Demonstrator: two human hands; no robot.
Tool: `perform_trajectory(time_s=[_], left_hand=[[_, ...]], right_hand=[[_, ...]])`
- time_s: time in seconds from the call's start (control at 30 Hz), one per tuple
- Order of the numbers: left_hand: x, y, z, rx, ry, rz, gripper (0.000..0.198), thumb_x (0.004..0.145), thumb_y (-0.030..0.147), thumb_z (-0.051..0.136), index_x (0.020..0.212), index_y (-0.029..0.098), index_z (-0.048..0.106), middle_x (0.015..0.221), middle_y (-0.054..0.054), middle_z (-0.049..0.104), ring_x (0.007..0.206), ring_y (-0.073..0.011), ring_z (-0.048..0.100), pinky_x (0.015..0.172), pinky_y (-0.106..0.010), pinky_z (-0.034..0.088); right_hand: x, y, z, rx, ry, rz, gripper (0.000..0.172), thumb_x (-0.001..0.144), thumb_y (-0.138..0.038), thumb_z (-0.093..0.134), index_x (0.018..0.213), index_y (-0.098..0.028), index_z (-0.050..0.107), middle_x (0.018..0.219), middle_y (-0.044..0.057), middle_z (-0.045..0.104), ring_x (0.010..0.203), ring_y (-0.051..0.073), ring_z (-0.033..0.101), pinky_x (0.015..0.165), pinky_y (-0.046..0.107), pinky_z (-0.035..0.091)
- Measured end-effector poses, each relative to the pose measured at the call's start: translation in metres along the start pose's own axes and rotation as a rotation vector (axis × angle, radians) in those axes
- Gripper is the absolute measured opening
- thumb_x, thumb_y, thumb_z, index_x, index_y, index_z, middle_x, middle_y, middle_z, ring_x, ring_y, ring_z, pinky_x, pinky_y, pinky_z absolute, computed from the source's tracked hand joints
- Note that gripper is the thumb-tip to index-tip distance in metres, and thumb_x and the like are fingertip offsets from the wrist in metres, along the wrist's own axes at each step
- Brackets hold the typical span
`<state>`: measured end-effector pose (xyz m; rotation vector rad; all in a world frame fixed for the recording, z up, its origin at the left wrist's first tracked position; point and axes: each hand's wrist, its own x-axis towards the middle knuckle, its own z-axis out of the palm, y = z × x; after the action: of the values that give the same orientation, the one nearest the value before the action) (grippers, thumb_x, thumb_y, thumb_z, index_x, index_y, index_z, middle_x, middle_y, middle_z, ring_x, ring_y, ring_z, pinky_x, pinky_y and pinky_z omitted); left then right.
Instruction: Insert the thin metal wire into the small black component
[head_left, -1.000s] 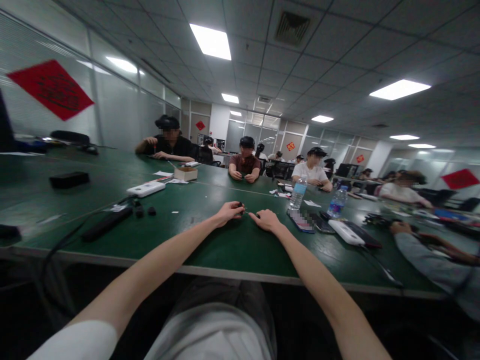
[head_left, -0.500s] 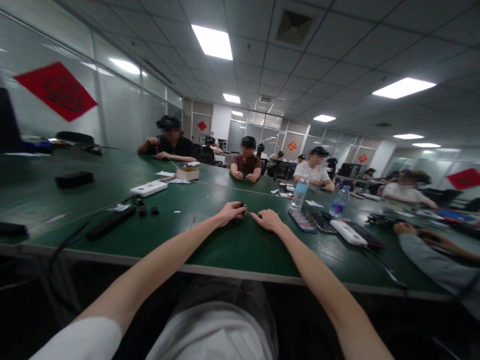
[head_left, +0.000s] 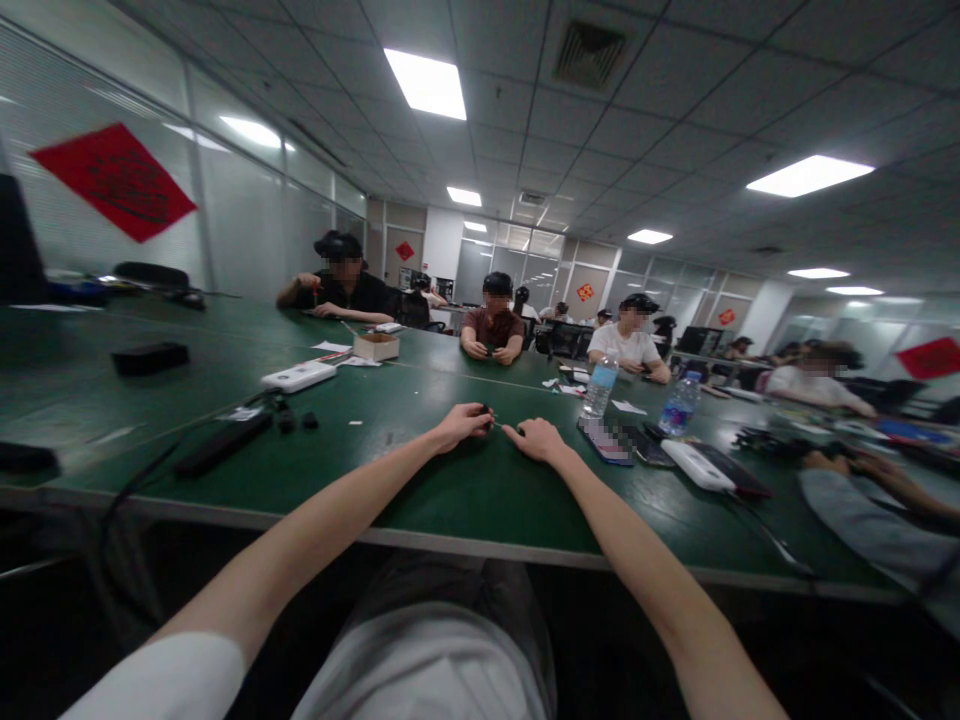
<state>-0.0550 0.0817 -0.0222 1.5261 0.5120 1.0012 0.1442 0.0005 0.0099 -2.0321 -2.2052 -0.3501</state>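
Above the green tabletop point(head_left: 450, 502), my left hand point(head_left: 461, 428) has its fingers closed round a small dark piece point(head_left: 485, 411), too small to name. A thin, shiny bit shows in the narrow gap between my hands. My right hand point(head_left: 537, 440) is beside it on the right, fingers curled and thumb pointing left. Something dark shows by its thumb, but what it grips is mostly hidden. Both forearms reach in over the table's front edge.
Right of my hands are a phone point(head_left: 606, 440), a water bottle point(head_left: 600, 388), a blue-labelled bottle point(head_left: 679, 405) and a white power bank point(head_left: 697, 466). Leftward lie a black bar point(head_left: 223, 445), a white device point(head_left: 298, 377) and an open box point(head_left: 376, 346). Several people sit around.
My hands have stayed almost in place. At the far right, a co-worker's hands and grey sleeve have shifted slightly.
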Motion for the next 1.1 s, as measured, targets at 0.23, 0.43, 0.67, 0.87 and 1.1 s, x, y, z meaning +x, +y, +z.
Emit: perform_trajectory(time_s=[0.23,0.43,0.67,0.87,1.1], left_hand=[[-0.001,0.002,0.001,0.001,-0.015,-0.006,0.033,0.075,0.033,0.076,0.098,0.012,0.067,0.092,-0.01,0.068,0.08,-0.015,0.064,0.065,-0.023,0.052],[0.0,0.001,0.0,0.001,-0.02,-0.01,0.033,0.076,0.033,0.075,0.099,0.012,0.067,0.089,-0.009,0.068,0.079,-0.0145,0.064,0.064,-0.022,0.05],[0.002,0.0,0.001,-0.005,-0.004,-0.034,0.028,0.077,0.031,0.073,0.096,0.012,0.066,0.088,-0.008,0.067,0.077,-0.0141,0.064,0.062,-0.021,0.049],[0.002,0.001,0.001,-0.018,0.019,-0.058,0.026,0.079,0.03,0.072,0.096,0.012,0.065,0.093,-0.009,0.067,0.078,-0.0142,0.064,0.062,-0.022,0.05],[0.003,-0.002,0.001,-0.029,0.029,-0.067,0.024,0.081,0.029,0.07,0.099,0.013,0.064,0.093,-0.009,0.067,0.078,-0.0144,0.065,0.065,-0.024,0.052]], right_hand=[[-0.001,0.0,0.001,0.006,0.026,-0.009,0.088,0.086,-0.079,0.008,0.093,-0.02,0.072,0.099,0.013,0.071,0.094,0.025,0.063,0.08,0.03,0.044],[-0.002,-0.001,-0.002,0.002,0.005,-0.011,0.086,0.087,-0.078,0.009,0.093,-0.02,0.072,0.101,0.013,0.07,0.096,0.025,0.063,0.082,0.029,0.044],[-0.005,-0.004,-0.007,-0.011,0.006,-0.027,0.085,0.088,-0.077,0.01,0.094,-0.02,0.073,0.102,0.012,0.071,0.096,0.025,0.064,0.081,0.029,0.045],[-0.007,-0.007,-0.011,-0.023,-0.02,-0.009,0.082,0.089,-0.076,0.013,0.099,-0.02,0.073,0.106,0.012,0.07,0.099,0.025,0.063,0.085,0.03,0.045],[-0.006,-0.006,-0.009,-0.038,-0.015,-0.019,0.083,0.088,-0.076,0.013,0.099,-0.019,0.073,0.104,0.013,0.07,0.1,0.025,0.063,0.086,0.031,0.045]])
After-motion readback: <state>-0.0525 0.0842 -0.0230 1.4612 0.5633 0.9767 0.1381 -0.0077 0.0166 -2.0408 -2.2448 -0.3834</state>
